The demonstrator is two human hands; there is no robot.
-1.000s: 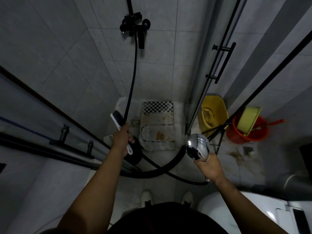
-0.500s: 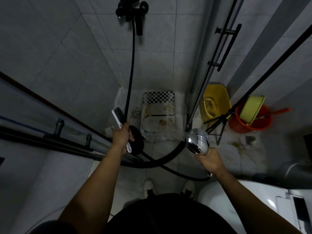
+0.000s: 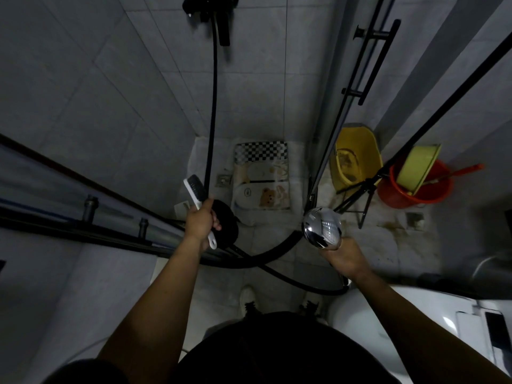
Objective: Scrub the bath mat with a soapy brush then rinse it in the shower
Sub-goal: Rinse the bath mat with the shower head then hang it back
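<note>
Upward in view slides the tap (image 3: 210, 9) since a second ago; both hands keep their grips.
The left hand (image 3: 201, 221) grips the white brush (image 3: 195, 188) by its handle; the right hand (image 3: 345, 259), well apart, holds the chrome shower head (image 3: 322, 227). The bath mat (image 3: 261, 178) lies flat on the shower floor (image 3: 297, 195) beyond them, touching neither.

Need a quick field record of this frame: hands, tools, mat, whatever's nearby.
left hand: grips the brush by its white handle, bristle end away from the wrist
right hand: grips the shower head, chrome back toward the camera
bath mat: flat on the shower floor, neither hand touching it
hose: black, hangs from the wall faucet, loops along the floor
water: cannot tell if running
outside the glass: yellow bin, red bucket
</note>
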